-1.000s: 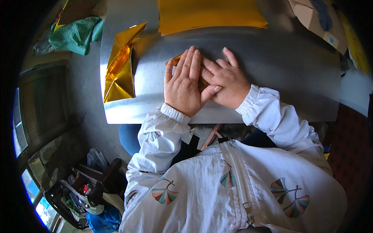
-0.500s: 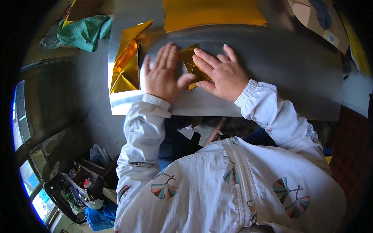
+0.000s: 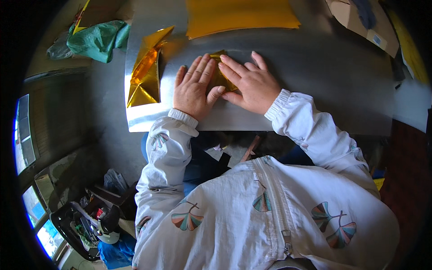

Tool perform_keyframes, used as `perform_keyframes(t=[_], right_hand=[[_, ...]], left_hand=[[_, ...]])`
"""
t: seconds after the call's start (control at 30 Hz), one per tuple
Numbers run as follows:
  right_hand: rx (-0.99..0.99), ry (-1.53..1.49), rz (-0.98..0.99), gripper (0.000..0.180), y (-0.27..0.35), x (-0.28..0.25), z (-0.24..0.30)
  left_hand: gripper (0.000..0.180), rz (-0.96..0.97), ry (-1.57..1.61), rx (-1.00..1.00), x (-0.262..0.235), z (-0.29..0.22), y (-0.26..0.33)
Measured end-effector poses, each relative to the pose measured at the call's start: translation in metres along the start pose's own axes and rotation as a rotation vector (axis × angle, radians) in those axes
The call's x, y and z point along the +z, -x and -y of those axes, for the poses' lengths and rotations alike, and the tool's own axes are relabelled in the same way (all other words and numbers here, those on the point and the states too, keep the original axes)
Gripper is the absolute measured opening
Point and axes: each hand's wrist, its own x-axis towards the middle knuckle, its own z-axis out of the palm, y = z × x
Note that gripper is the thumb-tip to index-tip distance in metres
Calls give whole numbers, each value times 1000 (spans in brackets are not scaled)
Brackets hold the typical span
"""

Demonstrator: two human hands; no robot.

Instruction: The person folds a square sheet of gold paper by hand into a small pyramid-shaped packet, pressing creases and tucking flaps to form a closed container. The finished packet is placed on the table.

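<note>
A small folded piece of gold foil paper (image 3: 220, 80) lies flat on the metal table (image 3: 324, 72), partly hidden under both hands. My left hand (image 3: 195, 86) rests on its left side, fingers stretched out. From the right, my right hand (image 3: 253, 82) lies across its other side with fingers extended, the index fingertip near the paper's top. The two thumbs nearly meet at its lower edge. Left of my left hand stands a larger folded gold foil shape (image 3: 147, 72), creased and pointed at its far end.
A stack of flat gold sheets (image 3: 240, 18) lies at the table's far side. An open cardboard box (image 3: 369, 27) is at the far right. Beyond the table's left edge sits a green plastic bag (image 3: 96, 40). A black basket of odds and ends (image 3: 74, 229) is at lower left.
My left hand has moved right onto the small folded paper and now covers more of it. My right hand stays on the paper, nearly in place.
</note>
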Motion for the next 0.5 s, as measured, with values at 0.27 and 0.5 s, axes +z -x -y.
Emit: perform_keyframes(t=[0.27,0.5], right_hand=[[8,20,40,70,0,-2,5],[-38,-24,80,84,46,-7,16]], left_hand=[[56,-133,85,-148,-3,16,-10],[42,-326,540,-214,-1,18,30]])
